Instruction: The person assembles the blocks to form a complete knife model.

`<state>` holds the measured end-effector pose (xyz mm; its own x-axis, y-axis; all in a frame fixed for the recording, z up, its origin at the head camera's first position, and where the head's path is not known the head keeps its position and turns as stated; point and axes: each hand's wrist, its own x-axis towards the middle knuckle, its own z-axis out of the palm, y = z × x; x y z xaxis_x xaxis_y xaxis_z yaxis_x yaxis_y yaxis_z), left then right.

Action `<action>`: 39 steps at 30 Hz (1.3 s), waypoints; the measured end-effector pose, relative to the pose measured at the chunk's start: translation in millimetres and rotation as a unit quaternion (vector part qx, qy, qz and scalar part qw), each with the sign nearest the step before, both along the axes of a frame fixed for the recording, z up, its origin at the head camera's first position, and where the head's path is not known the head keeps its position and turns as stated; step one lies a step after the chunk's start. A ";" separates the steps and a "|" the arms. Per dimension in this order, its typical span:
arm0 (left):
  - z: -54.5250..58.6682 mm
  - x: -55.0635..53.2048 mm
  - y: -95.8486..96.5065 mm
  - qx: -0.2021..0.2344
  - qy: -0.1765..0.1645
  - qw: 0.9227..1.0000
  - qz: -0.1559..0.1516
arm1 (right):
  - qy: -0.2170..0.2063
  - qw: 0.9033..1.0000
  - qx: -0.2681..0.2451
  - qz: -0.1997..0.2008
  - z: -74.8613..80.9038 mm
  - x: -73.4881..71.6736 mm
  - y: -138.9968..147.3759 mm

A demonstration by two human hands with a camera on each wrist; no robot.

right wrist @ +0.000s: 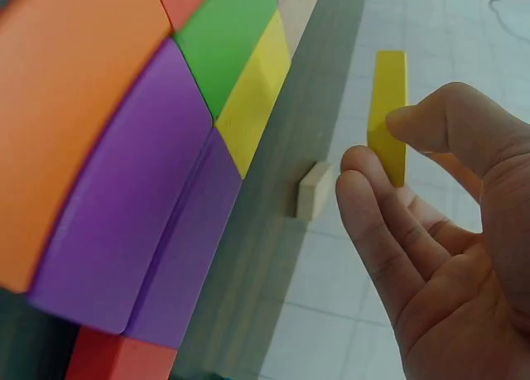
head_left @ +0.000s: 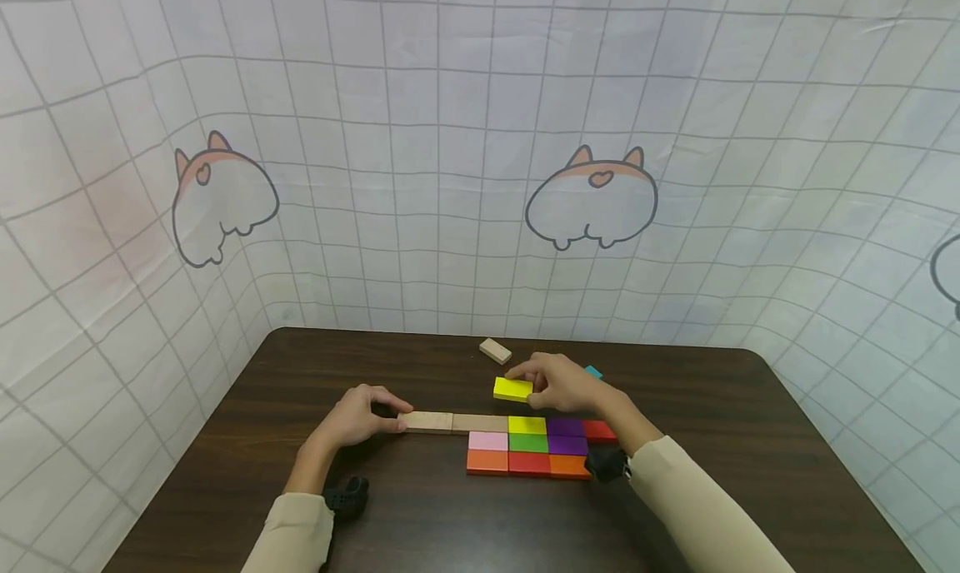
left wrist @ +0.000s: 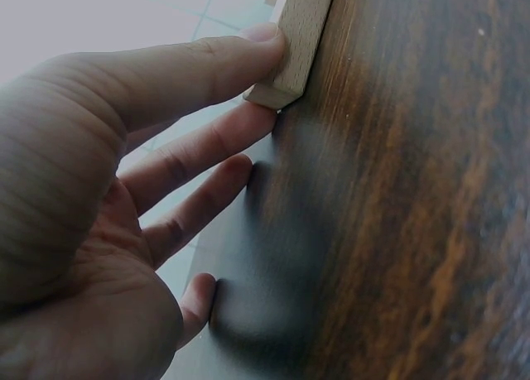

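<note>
The right hand [head_left: 558, 383] reaches forward and to its left, gripping a yellow block [head_left: 513, 389] by one end between thumb and fingers, clear of the surface [head_left: 420, 523]. The left hand [head_left: 358, 413] stands low, thumb and index finger pinching the outer end of a wooden block [head_left: 427, 422]; its other fingers spread, tips down by the surface.

Rightward from the left hand, that block meets a second wooden block [head_left: 480, 424] end to end. The same row runs on through another yellow block [head_left: 527, 425], a purple block [head_left: 566, 426] and a red block [head_left: 598, 430], passing on the near side of the right hand, whose forearm partly covers the red one.

Nearer the person, a middle row touches it: pink block [head_left: 487, 440], green block [head_left: 528, 443], second purple block [head_left: 567, 445]. Nearest lies a row of orange block [head_left: 487, 462], second red block [head_left: 528, 463] and second orange block [head_left: 568, 467], the last beside the right wrist's black device [head_left: 606, 463].

Beyond the right hand, to its left, lies a loose wooden block [head_left: 495, 351]; just behind it, a blue block [head_left: 593, 371] shows partly.
</note>
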<state>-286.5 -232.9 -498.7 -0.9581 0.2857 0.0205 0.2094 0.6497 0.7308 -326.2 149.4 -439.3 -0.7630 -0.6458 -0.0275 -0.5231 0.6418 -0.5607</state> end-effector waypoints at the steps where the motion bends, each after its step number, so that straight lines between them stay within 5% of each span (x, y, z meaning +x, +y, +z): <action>1: -0.1 0.0 -0.1 0.000 0.000 1.000 0.000 | 0.002 1.000 -0.001 0.003 1.0 4.4 1.0; 19: 0.6 -0.3 -0.3 -0.002 0.003 1.000 -0.002 | 0.001 0.998 -0.024 0.066 -16.8 78.4 11.3; 39: -1.2 -0.1 -1.2 0.006 -0.002 1.000 -0.004 | -0.017 0.998 -0.006 0.068 -30.2 103.6 -20.8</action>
